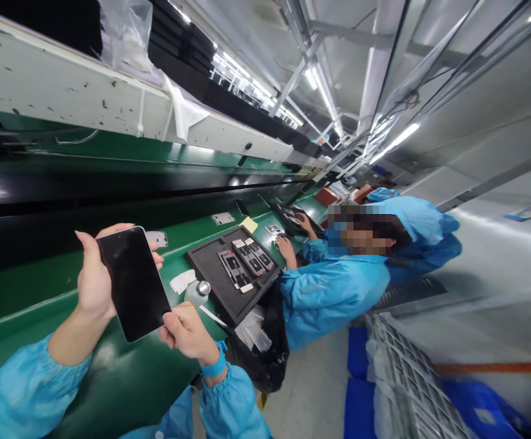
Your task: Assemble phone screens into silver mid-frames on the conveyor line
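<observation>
A smartphone (135, 283) with a dark screen and a thin silver edge is held tilted above the green bench. My left hand (94, 274) wraps round it from behind, thumb raised beside its left edge and fingertips showing past the right edge. At the phone's lower right corner, my right hand (187, 329) grips with the thumb in front; the fingers behind are partly hidden. A silver phone part (159, 238) lies just beyond the left fingertips. Near my right hand stand a small bottle with a metal cap (197, 291) and a crumpled white wipe (183, 280).
A black foam tray (210, 268) with several phone parts lies right of the bottle. Beside it hangs a black bag (269, 360) with clear plastic. A co-worker in blue (333, 299) works further along the green bench (123, 390). A worn white shelf edge (64, 79) crosses above.
</observation>
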`<state>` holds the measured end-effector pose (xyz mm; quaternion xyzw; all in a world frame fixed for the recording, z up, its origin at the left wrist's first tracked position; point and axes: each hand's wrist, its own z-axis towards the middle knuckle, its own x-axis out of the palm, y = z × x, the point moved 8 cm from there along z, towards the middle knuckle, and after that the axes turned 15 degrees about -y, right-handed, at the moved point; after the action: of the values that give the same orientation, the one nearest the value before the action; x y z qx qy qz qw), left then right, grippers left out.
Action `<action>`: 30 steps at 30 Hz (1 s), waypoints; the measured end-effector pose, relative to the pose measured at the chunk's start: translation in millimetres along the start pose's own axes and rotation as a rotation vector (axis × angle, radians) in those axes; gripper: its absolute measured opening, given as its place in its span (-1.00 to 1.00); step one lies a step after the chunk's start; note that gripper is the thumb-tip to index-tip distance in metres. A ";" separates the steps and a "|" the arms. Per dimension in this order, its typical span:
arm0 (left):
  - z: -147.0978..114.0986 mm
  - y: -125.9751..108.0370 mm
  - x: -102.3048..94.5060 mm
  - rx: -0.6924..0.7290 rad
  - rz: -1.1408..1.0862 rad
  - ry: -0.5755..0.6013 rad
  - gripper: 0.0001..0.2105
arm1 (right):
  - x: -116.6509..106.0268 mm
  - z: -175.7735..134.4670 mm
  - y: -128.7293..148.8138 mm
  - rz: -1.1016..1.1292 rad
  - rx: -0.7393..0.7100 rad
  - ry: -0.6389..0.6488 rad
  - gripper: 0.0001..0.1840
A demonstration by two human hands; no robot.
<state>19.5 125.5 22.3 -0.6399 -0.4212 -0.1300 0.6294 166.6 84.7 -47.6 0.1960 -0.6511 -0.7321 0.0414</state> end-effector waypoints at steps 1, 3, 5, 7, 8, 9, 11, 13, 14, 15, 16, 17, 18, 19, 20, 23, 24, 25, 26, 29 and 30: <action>-1.8 0.9 0.1 0.016 -0.004 0.006 -0.41 | 1.4 2.7 -3.1 0.003 -0.006 -0.022 -0.07; -4.8 0.7 0.3 0.060 -0.012 0.028 -0.42 | 7.4 7.3 -10.0 0.035 0.001 -0.047 -0.09; -5.6 -2.4 -1.4 0.121 -0.011 0.031 -0.41 | 14.8 11.2 -16.4 0.071 0.015 -0.063 -0.10; -3.8 -5.7 -4.5 0.165 -0.004 0.011 -0.39 | 23.5 14.9 -21.1 0.100 0.030 -0.053 -0.09; -2.3 -6.7 -6.2 0.176 0.000 -0.006 -0.39 | 29.2 16.5 -22.4 0.110 0.040 -0.028 -0.09; -1.2 -8.0 -7.5 0.189 -0.002 -0.023 -0.40 | 34.9 18.0 -23.0 0.125 0.052 0.001 -0.08; -0.8 -12.0 -9.3 0.230 -0.026 -0.054 -0.42 | 45.4 20.2 -21.9 0.159 0.085 0.068 -0.07; -2.4 -16.3 -10.1 0.272 -0.049 -0.078 -0.44 | 54.2 20.6 -19.6 0.201 0.143 0.152 -0.10; -3.0 -18.0 -9.8 0.281 -0.059 -0.083 -0.43 | 57.2 20.0 -18.3 0.220 0.180 0.194 -0.13; -2.5 -18.7 -9.1 0.275 -0.064 -0.086 -0.40 | 58.4 19.3 -17.1 0.235 0.219 0.222 -0.16; -0.4 -18.0 -7.7 0.252 -0.061 -0.091 -0.36 | 57.5 19.0 -15.8 0.245 0.252 0.232 -0.19; 3.7 -16.0 -5.6 0.216 -0.056 -0.103 -0.31 | 53.9 19.8 -14.5 0.248 0.273 0.214 -0.22; 9.6 -13.6 -3.9 0.184 -0.060 -0.142 -0.27 | 47.3 21.8 -13.4 0.247 0.283 0.164 -0.25; 17.1 -9.3 -0.8 0.149 -0.059 -0.195 -0.27 | 38.9 24.5 -12.8 0.248 0.292 0.102 -0.27; 25.5 -2.4 5.6 0.107 -0.046 -0.241 -0.29 | 29.6 27.4 -12.7 0.251 0.301 0.047 -0.29; 49.7 37.0 51.2 -0.093 0.058 -0.211 -0.42 | -5.9 39.2 -13.4 0.258 0.311 -0.073 -0.29; 54.6 56.5 74.1 -0.197 0.104 -0.125 -0.42 | -22.4 44.7 -13.1 0.262 0.299 -0.118 -0.28; 57.3 75.5 96.8 -0.292 0.137 -0.030 -0.38 | -41.0 50.6 -12.5 0.267 0.280 -0.169 -0.27; 59.0 92.0 117.4 -0.365 0.146 0.051 -0.31 | -60.5 56.7 -12.1 0.276 0.263 -0.220 -0.28; 68.1 120.2 164.9 -0.395 0.086 0.216 -0.28 | -106.0 74.5 -16.0 0.330 0.275 -0.246 -0.32; 72.7 124.1 177.3 -0.354 0.061 0.263 -0.33 | -115.6 80.6 -18.5 0.354 0.284 -0.223 -0.32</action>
<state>188.7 276.8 46.7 -0.7304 -0.2868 -0.2652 0.5603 249.1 199.5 -32.5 0.0008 -0.7721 -0.6317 0.0690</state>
